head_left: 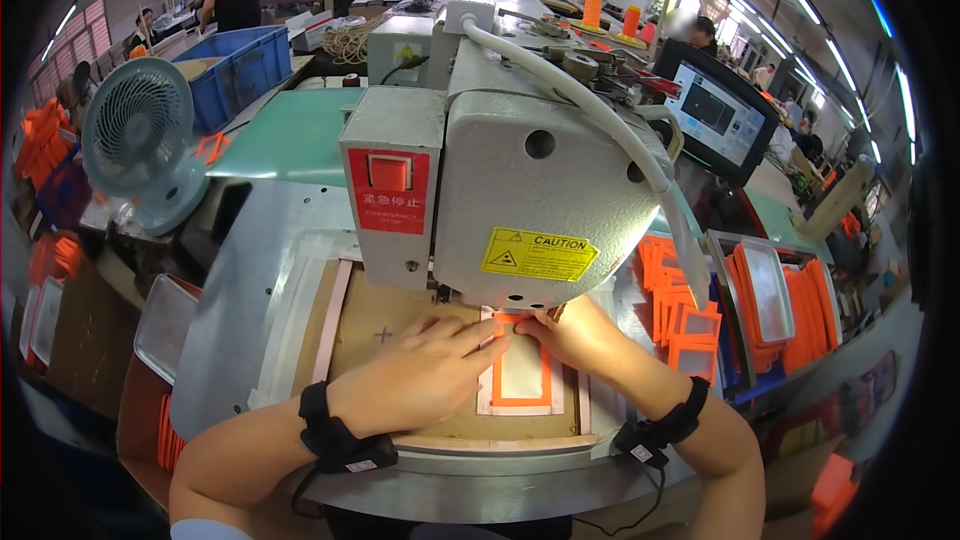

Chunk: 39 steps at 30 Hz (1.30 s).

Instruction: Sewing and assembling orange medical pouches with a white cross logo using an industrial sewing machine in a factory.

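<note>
An orange rectangular frame (548,376) lies on a white backing piece (558,408) below the head of a grey industrial machine (560,170). A pale panel (522,365) fills its middle. My left hand (425,360) is flat, fingers stretched over the frame's upper left side. At the upper right corner, my right hand (572,333) has its fingers bent together and closed, partly hidden by the machine head. Whatever may be between them cannot be made out. Beneath everything is a tan board (380,315) with pinkish edge strips.
Orange frames (690,335) are piled on the right, beside a bin with a clear tray (765,290) and more orange pieces. A monitor (715,110) stands behind them. To the left are a fan (140,130), a metal tray (167,328) and a blue crate (230,75). Other people work farther back.
</note>
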Tool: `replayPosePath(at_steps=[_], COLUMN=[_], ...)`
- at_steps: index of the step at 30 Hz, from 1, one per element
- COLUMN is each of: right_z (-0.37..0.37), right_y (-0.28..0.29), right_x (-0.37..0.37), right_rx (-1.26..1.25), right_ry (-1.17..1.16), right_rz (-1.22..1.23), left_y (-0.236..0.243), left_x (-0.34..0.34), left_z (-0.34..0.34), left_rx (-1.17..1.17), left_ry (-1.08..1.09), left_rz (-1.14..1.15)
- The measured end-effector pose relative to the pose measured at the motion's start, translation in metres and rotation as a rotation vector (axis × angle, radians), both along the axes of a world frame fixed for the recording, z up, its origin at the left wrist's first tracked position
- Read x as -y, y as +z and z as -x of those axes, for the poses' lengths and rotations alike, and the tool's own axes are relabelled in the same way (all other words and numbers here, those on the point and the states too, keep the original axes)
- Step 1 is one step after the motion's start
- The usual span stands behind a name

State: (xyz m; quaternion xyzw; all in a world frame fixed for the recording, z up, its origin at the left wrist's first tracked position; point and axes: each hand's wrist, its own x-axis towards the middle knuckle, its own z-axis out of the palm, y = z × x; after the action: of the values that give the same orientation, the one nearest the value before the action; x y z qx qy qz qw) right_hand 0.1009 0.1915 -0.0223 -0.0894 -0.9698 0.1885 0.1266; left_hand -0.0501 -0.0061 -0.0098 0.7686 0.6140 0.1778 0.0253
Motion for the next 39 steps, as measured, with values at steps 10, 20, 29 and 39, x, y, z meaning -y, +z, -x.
replayPosePath(at_steps=[10, 20, 29, 39], right_z=[-0.042, -0.044, -0.042, -0.081], right_y=[0.018, 0.035, 0.05, 0.015], right_x=[-0.003, 0.006, 0.022, 0.015], right_rx=[-0.183, 0.146, 0.391, 0.015], right_ry=[0.047, 0.087, 0.093, 0.011], right_rz=[-0.057, -0.284, -0.35, -0.08], left_y=[0.002, -0.003, 0.011, 0.022], left_x=[-0.008, -0.003, 0.025, 0.023], left_z=[-0.011, -0.007, -0.012, -0.025], left_rx=[-0.075, 0.0, -0.118, -0.043], left_ry=[0.076, 0.022, -0.129, -0.051], left_rz=[-0.021, 0.055, 0.077, 0.203])
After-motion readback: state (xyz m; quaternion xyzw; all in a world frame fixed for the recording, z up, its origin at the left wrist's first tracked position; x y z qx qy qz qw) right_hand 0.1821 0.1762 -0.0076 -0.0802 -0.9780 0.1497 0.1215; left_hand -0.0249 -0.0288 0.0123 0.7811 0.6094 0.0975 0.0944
